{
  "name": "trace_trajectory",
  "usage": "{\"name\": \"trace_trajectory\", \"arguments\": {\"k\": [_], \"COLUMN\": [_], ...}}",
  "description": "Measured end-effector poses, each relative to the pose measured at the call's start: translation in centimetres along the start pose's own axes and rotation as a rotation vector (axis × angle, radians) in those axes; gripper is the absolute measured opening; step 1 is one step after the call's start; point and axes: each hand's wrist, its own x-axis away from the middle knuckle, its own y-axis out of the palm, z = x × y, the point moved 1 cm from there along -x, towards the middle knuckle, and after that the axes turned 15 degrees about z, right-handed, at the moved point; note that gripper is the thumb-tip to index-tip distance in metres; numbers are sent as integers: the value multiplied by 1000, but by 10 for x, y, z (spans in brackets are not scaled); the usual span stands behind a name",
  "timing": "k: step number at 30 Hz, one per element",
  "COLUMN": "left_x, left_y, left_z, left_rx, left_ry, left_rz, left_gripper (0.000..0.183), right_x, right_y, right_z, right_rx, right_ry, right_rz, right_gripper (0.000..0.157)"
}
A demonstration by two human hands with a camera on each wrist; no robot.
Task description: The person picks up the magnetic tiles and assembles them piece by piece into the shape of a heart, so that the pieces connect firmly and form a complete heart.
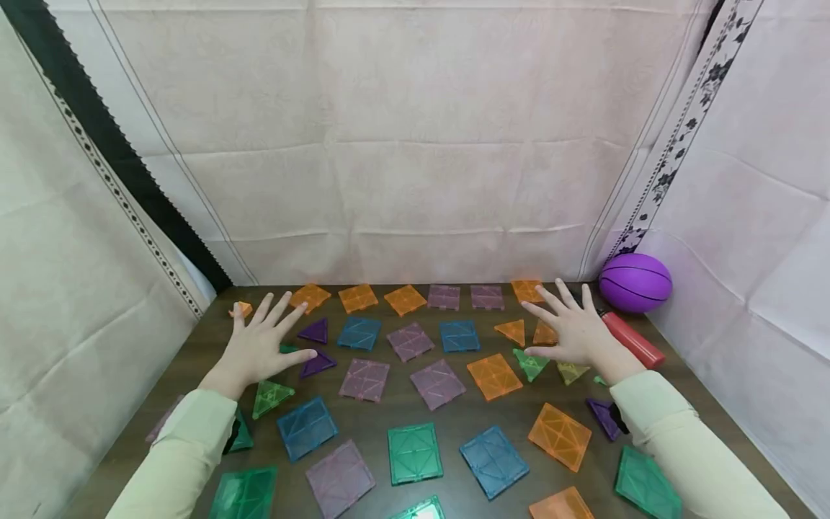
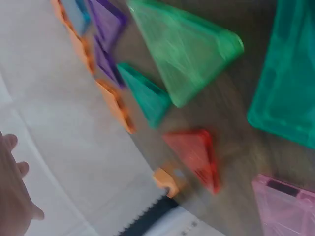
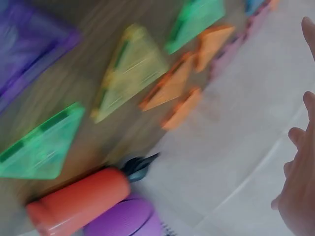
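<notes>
My left hand (image 1: 261,347) is held palm down over the left side of the dark table, fingers spread, with nothing in it. Close by it lie a purple triangle tile (image 1: 318,364) and a light green triangle tile (image 1: 271,397). On the right, my right hand (image 1: 573,328) is also spread and holds nothing; a green triangle tile (image 1: 532,365) and an orange triangle tile (image 1: 512,331) are nearest it. The left wrist view shows a red triangle tile (image 2: 194,155) that the left arm hides from the head view. Translucent square tiles, such as a green one (image 1: 415,453), lie between the hands.
A purple ball (image 1: 635,282) and a red cylinder (image 1: 630,340) sit at the back right. Pale cloth (image 1: 415,144) hangs behind the table (image 1: 363,425) and on both sides. Several blue, pink and orange squares are scattered over the wood, including a blue tile (image 1: 494,461).
</notes>
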Motion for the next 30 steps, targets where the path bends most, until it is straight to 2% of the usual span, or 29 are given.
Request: {"name": "trace_trajectory", "arguments": {"k": [5, 10, 16, 22, 25, 30], "left_x": [7, 24, 51, 78, 91, 107], "left_y": [-13, -20, -17, -11, -7, -1], "left_z": [27, 62, 108, 150, 168, 192], "left_rx": [104, 198, 267, 343, 368, 347], "left_ry": [25, 53, 132, 210, 267, 416], "left_rz": [58, 48, 22, 46, 66, 114], "left_gripper": [90, 88, 87, 84, 83, 83], "right_x": [5, 16, 30, 48, 56, 63], "right_y": [-16, -24, -23, -16, -10, -1], "right_z": [-27, -57, -84, -103, -111, -121], "right_rx": [-147, -290, -404, -478, -517, -596], "right_ry": [-90, -171, -232, -287, -303, -304], "right_rz": [62, 55, 4, -49, -82, -159], "right_gripper": [85, 85, 86, 84, 82, 79]}}
